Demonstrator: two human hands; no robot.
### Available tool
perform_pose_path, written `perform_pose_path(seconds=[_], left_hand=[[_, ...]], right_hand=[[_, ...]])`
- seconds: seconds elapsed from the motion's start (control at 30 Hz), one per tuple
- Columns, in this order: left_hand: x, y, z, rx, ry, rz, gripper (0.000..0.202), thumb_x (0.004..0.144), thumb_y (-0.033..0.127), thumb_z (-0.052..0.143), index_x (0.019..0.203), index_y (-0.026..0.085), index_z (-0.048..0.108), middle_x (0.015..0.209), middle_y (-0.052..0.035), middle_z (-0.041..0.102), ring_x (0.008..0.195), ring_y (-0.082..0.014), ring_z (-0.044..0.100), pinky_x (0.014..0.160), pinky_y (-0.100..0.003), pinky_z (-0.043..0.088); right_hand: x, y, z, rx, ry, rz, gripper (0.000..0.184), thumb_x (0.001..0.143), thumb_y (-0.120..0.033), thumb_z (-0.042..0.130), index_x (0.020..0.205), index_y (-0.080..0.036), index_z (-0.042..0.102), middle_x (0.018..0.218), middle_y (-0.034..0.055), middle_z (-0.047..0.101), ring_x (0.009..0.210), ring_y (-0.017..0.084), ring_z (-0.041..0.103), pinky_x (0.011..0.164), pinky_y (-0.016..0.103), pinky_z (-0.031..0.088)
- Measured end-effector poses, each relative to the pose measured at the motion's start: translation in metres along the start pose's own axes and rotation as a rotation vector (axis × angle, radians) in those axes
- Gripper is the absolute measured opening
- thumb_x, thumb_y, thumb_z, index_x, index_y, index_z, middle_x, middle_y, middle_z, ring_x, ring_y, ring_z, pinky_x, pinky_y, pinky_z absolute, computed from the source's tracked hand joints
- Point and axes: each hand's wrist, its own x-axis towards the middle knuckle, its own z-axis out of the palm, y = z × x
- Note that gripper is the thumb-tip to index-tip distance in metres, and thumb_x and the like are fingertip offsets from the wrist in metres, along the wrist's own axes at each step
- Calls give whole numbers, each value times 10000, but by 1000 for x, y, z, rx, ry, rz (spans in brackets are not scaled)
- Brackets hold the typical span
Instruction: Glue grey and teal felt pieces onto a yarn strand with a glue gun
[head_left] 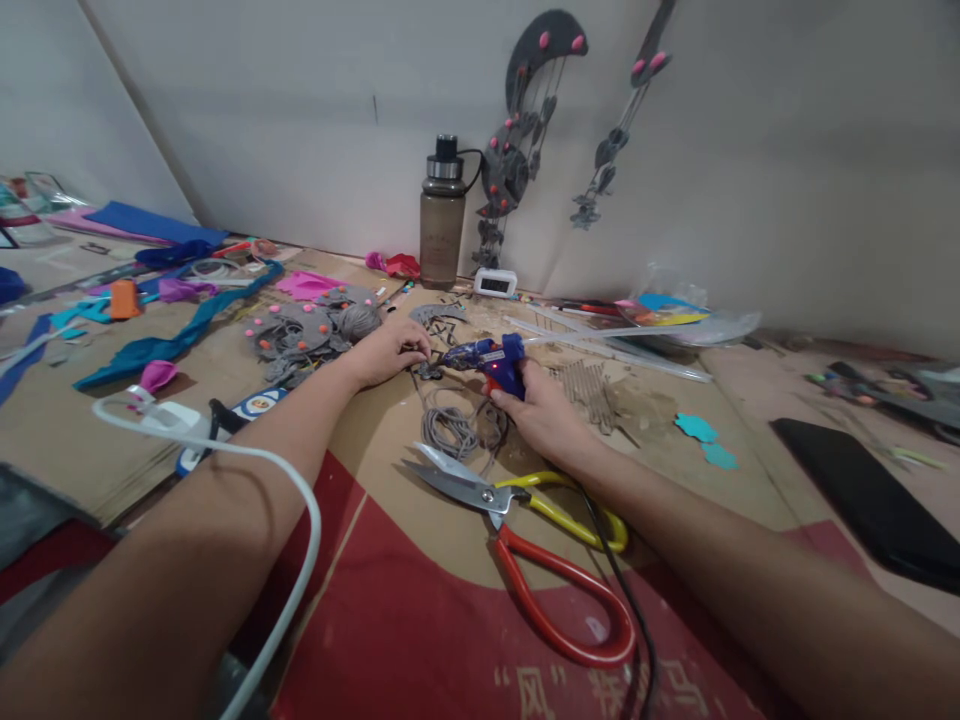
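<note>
My right hand (544,410) grips a blue hot glue gun (491,362). A red light shows on its body, and a clear glue stick (585,336) runs out of its back. The nozzle points left toward my left hand (388,352), whose fingers are pinched at a small dark grey felt piece (430,371). Just below lies a coil of grey cord (450,430). Nearer to me are open scissors (491,497) with one yellow and one red handle. Behind the hands rests a grey felt crescent (439,313).
Grey felt shapes with pink and orange dots (300,330) lie left of my hands. A bottle (441,225) and small white clock (495,283) stand by the wall. A black phone (862,500) lies right. A white cable (300,480) crosses my left forearm. Felt garlands (551,30) hang behind.
</note>
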Motion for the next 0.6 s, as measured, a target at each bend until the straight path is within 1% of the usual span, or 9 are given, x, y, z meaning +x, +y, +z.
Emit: perform_pose_path(seconds=[0.1, 0.23, 0.4, 0.6], left_hand=[[0, 0, 0, 0, 4, 18, 125, 815, 246, 554, 776, 179, 652, 905, -47, 637, 967, -177, 560, 940, -347, 398], [0, 0, 0, -15, 8, 39, 146, 828, 266, 544, 770, 182, 648, 910, -49, 637, 964, -175, 561, 928, -341, 406], [1, -1, 0, -14, 9, 40, 146, 826, 263, 546, 764, 181, 649, 914, -58, 641, 970, -182, 562, 931, -353, 406], [1, 0, -1, -7, 4, 24, 130, 814, 247, 555, 754, 183, 651, 912, -56, 647, 979, -183, 561, 940, -362, 397]], right_hand=[[2, 0, 2, -2, 7, -21, 236, 800, -236, 534, 1031, -184, 545, 986, 70, 635, 926, 233, 566, 872, 410, 391], [4, 1, 5, -21, 4, -50, 220, 804, -254, 534, 1016, -197, 547, 956, 62, 633, 897, 222, 572, 860, 392, 397], [2, -1, 2, -62, -20, -12, 234, 811, -289, 535, 1022, -191, 556, 964, 78, 629, 893, 237, 564, 840, 394, 402], [0, -1, -2, -41, -10, 4, 270, 811, -302, 538, 1060, -198, 550, 971, 73, 628, 897, 241, 554, 845, 405, 402]])
